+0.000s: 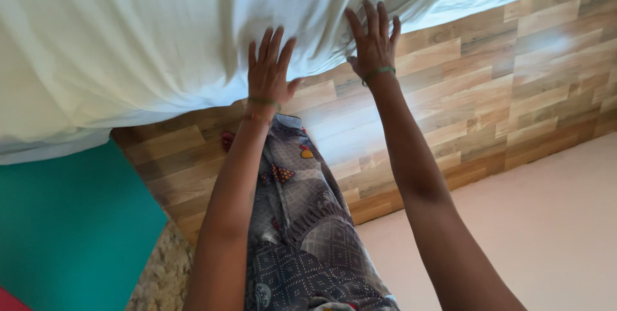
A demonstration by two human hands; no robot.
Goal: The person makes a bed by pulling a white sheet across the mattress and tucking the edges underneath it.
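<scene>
Pressing white sheet (160,41) flat on bed: left hand (268,73), right hand (373,44), fingers spread wide, holding nothing; better keep palms flat, pressure even.

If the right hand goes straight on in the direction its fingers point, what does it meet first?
The right hand already lies flat on the white sheet, fingers pointing further onto it. Going on, it would probably meet only more sheet; no other object shows there.

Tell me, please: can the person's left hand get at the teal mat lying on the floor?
Probably yes. The left hand rests flat on the white bed sheet, and the teal mat lies below it to the left with nothing between them.
</scene>
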